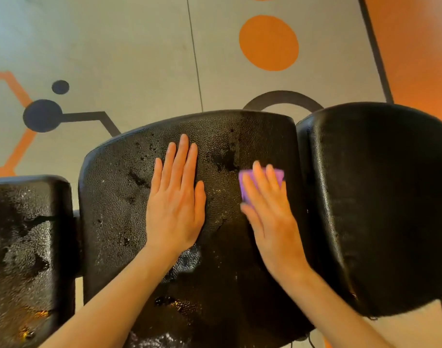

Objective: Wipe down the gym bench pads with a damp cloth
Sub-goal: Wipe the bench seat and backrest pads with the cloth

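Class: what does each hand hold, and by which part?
Nothing is gripped: the right hand presses flat on the purple cloth, the left hand on the middle pad.

Evenly, fairly brightly lit, warm orange at far right. Smeared by motion at the right hand and cloth, sharp at the left hand. Bowed at the edges by the wide lens, with wet glints on the pads.
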